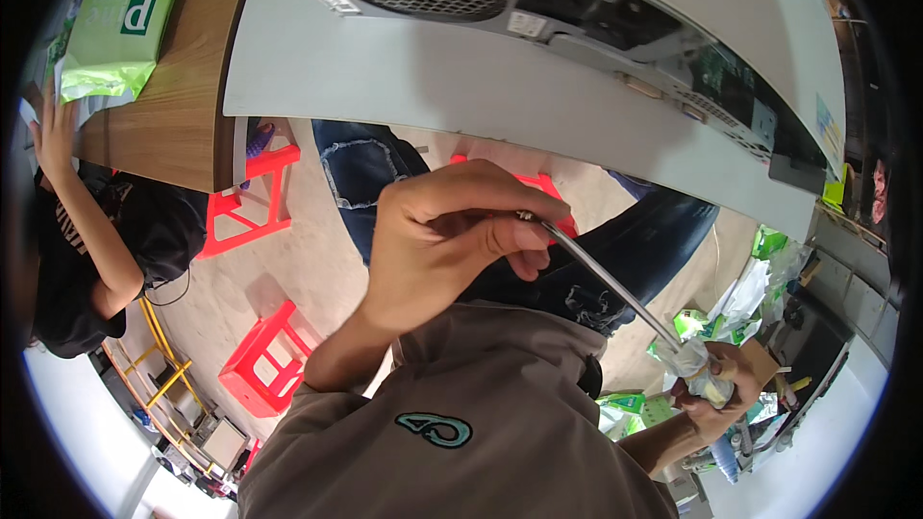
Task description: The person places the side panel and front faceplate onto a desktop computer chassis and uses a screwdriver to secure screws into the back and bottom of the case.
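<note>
Were the right hand's (728,394) gripped silver-shafted screwdriver (608,279) jerked, the left hand's (450,231) pinched tiny metallic piece (525,216) could be dropped.

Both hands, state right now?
Left hand: closed, pinching a small metal piece at the tip of a screwdriver.
Right hand: closed, holding the screwdriver's handle end.
</note>
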`<state>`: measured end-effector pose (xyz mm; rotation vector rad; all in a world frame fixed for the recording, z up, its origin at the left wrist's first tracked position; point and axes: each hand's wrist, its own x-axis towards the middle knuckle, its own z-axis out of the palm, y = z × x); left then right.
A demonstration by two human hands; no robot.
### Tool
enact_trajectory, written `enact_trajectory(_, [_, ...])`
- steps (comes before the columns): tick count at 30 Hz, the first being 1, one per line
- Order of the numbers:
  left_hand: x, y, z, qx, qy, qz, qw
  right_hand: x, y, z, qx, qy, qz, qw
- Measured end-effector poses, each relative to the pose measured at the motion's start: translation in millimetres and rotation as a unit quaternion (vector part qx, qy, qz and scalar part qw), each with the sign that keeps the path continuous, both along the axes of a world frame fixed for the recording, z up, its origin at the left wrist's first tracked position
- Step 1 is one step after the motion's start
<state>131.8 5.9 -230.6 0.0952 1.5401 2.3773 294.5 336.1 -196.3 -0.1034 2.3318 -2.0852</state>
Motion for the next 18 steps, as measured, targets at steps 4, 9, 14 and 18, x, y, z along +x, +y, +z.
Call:
enact_trajectory(4, [-13.2, -23.6, 3.2, -0.072, 0.045, -0.02, 0.996, -2.8, -9.9, 7.4, 0.022, -0.006, -0.026, 0.999])
enact_trajectory(9, [-19.0, -34.1, 9.9, -0.087, 0.067, -0.063, 0.992, -13.1, -21.3, 13.9, 0.035, 0.005, -0.049, 0.998])
enact_trajectory(14, [-19.7, -38.6, 8.4, -0.075, 0.067, -0.069, 0.993, -15.0, -19.1, 22.1, 0.044, -0.021, -0.042, 0.998])
enact_trajectory(18, [-21.0, -43.6, 5.1, -0.102, 0.071, -0.105, 0.987, -24.2, -9.4, 34.2, 0.147, -0.014, 0.032, 0.989])
